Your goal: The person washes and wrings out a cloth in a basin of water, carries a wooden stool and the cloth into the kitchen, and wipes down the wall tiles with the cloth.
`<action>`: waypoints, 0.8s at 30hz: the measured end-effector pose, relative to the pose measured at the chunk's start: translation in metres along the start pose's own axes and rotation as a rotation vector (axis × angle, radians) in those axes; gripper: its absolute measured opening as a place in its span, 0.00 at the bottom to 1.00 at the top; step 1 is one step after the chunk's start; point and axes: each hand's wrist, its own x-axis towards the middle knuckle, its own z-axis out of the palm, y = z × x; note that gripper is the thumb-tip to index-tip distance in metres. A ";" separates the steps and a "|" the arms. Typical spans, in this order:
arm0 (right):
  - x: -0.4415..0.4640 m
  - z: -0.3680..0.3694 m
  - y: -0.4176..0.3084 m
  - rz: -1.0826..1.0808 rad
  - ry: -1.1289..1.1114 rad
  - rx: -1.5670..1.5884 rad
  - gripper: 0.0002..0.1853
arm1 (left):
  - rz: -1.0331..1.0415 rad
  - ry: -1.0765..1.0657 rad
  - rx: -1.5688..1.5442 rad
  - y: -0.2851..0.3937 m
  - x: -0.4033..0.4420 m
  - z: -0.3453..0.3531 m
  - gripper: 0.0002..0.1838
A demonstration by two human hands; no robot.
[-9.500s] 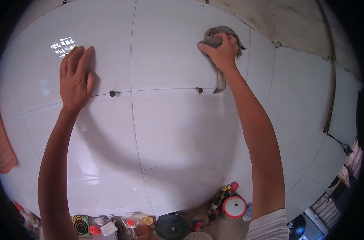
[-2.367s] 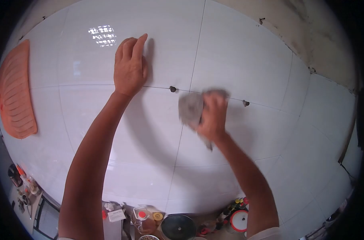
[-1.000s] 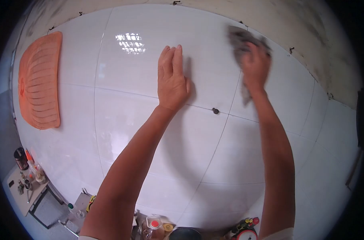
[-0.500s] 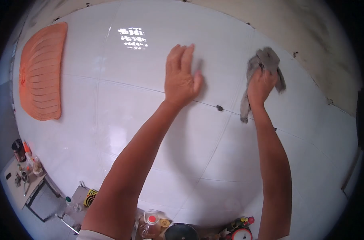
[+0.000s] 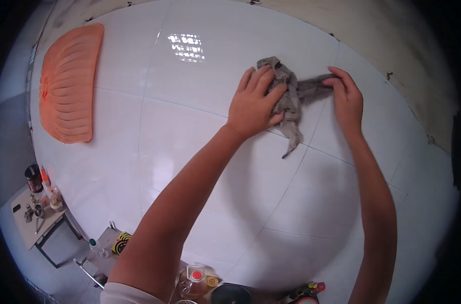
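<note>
A crumpled grey cloth is stretched between my two hands in front of the white tiled wall. My left hand lies over the cloth's bunched left part, fingers bent on it. A loose end hangs below, down to a dark tip. My right hand pinches the cloth's drawn-out right end between thumb and fingers. Whether the cloth's back touches the tiles is hidden.
An orange fan-shaped mat hangs on the wall at left. Below it stands a small table with jars and tools. Along the bottom are a plastic jug, a dark round lid and bottles.
The cloth, earlier bunched in my right hand alone, now spans both hands. My left hand has moved right onto it, and my right hand has shifted slightly right, holding one end.
</note>
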 end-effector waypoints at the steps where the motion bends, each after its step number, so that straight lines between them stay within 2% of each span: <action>1: -0.007 -0.001 0.008 -0.025 0.230 -0.178 0.19 | -0.006 -0.012 -0.002 0.000 0.000 0.000 0.30; 2: -0.012 0.005 0.022 -0.023 0.240 -0.177 0.19 | -0.010 0.005 -0.004 0.000 0.000 0.000 0.27; 4: -0.018 0.018 0.045 -0.254 0.594 -0.439 0.18 | -0.026 0.008 -0.002 0.000 -0.001 0.000 0.27; 9: -0.021 0.029 0.052 -0.225 0.679 -0.653 0.17 | -0.144 0.054 0.067 -0.013 -0.011 -0.009 0.32; 12: -0.021 0.033 0.044 -0.182 0.652 -0.782 0.17 | -0.283 0.130 0.293 -0.068 -0.019 -0.042 0.41; 13: -0.021 0.034 0.044 -0.176 0.665 -0.800 0.17 | -0.414 0.148 0.464 -0.093 -0.019 -0.054 0.40; 14: -0.021 0.035 0.043 -0.172 0.680 -0.820 0.17 | -0.538 0.149 0.507 -0.109 -0.016 -0.070 0.30; 15: -0.021 0.036 0.042 -0.171 0.684 -0.820 0.17 | -0.533 0.220 0.638 -0.126 -0.011 -0.074 0.21; 17: -0.020 0.037 0.041 -0.182 0.697 -0.867 0.17 | -0.278 0.241 0.495 -0.135 0.002 -0.082 0.17; 19: -0.020 0.036 0.042 -0.186 0.698 -0.872 0.17 | -0.318 0.196 0.285 -0.120 0.017 -0.056 0.18; 22: -0.020 0.036 0.042 -0.195 0.697 -0.864 0.17 | -0.155 0.121 0.128 -0.072 0.046 -0.020 0.19; 24: -0.020 0.035 0.043 -0.199 0.694 -0.859 0.17 | -0.216 0.196 0.110 -0.055 0.058 0.000 0.16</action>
